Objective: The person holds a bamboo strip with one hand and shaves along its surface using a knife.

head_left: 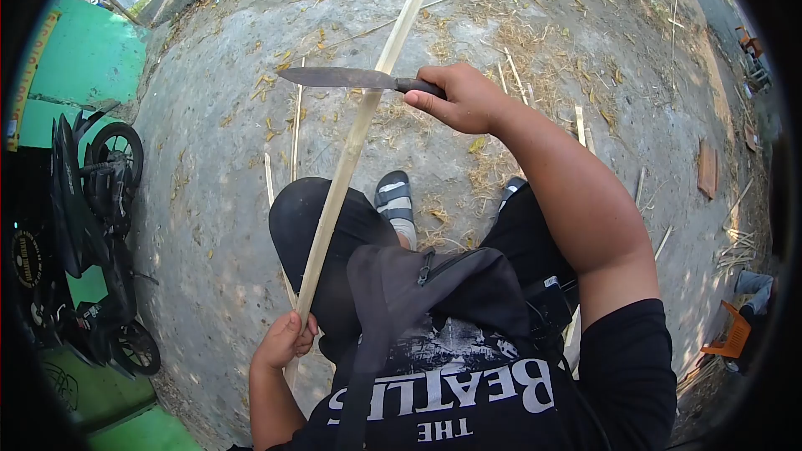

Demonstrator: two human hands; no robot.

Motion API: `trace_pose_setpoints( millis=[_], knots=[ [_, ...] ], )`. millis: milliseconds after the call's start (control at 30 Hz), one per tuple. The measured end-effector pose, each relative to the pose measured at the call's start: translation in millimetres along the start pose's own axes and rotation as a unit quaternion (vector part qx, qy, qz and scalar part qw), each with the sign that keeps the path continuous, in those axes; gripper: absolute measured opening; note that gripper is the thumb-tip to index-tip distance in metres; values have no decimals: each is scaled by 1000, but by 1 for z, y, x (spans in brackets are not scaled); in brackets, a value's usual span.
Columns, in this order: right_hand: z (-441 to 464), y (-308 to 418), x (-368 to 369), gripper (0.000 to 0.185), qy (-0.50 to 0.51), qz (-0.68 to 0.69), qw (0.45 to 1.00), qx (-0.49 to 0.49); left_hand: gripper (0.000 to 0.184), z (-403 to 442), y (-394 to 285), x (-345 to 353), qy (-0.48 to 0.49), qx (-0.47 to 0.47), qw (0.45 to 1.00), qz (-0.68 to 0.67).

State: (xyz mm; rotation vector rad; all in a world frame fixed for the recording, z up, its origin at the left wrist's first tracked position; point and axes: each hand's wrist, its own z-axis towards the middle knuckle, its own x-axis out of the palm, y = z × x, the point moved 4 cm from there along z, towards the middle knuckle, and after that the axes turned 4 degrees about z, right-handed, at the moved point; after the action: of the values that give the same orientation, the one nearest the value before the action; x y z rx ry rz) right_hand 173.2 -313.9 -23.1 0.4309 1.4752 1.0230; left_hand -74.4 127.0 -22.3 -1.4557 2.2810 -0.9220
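**One knife, one long strip, two busy hands**

So here's the count, folks. Two bare hands. The right hand (458, 98) has one knife (334, 77) by its dark handle, fingers curled round it and pressed together as far as I can see, thumb lying along the side. The blade points left and crosses the upper part of one long pale strip (341, 169). Can't tell from this angle if the edge is actually biting in.

The left hand (286, 341) is down low, thumb and fingers pinching that same strip near its lower end, a couple of fingers hidden so no exact count there. The strip slants up from that hand, past the left knee and out over the concrete ground (209, 200).

More thin strips lie about: at least two by the left knee and at least two off to the right, tough to count them all. Dry leaves everywhere, way too many to number.

Also in view: two sandals (394, 194), one dark bag (418, 280) on the lap, one black shirt (535, 422) with white lettering, one motorbike (70, 200) on the left and one orange chair-like thing (727, 330) at far right
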Motion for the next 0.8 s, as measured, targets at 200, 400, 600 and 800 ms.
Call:
trace_pose_setpoints(
  millis=[200,400,600,800],
  knots=[
    [1,-10,-2,52,-18,36,999,29,69,-18,27,-5,-79,-9,997,4],
    [-2,-1,-5,53,-10,18,1000,21,57,-18,43,-6,-180,59,979,77],
    [-3,11,-5,43,-47,-37,996,-62,61,-9,49,0,-271,124,928,225],
    [-6,34,-3,47,7,-120,990,-74,69,1,43,8,-367,186,834,369]
  ],
)
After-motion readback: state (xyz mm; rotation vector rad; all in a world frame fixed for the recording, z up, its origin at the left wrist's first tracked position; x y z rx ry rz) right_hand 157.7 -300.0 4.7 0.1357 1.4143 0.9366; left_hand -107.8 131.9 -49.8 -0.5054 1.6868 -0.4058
